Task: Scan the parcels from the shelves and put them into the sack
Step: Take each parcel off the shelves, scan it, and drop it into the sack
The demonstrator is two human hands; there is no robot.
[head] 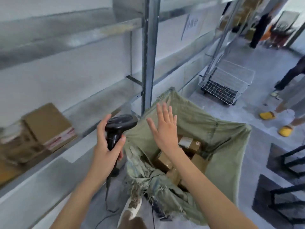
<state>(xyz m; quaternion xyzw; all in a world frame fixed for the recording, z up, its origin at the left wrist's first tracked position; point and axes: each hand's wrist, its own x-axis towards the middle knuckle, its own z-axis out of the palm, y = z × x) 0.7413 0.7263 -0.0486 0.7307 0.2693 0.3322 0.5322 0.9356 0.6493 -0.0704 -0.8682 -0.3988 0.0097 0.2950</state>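
My left hand (pixel 105 146) grips the handle of a black barcode scanner (pixel 118 128), its head pointing right and its cable hanging down to the floor. My right hand (pixel 164 128) is spread flat with straight fingers above the open mouth of the green woven sack (pixel 222 154) and holds nothing. Several brown cardboard parcels (pixel 189 143) lie inside the sack. On the grey metal shelf (pixel 92 113) to the left, brown cardboard parcels (pixel 47 126) with red-and-white tape sit blurred.
A shelf upright (pixel 148 55) rises just behind the sack. A white wire basket trolley (pixel 226 83) stands on the floor at the back right. A person in yellow shoes (pixel 267 115) stands at the right. Black frames (pixel 290 162) lie at the right edge. My shoe (pixel 130 210) is below.
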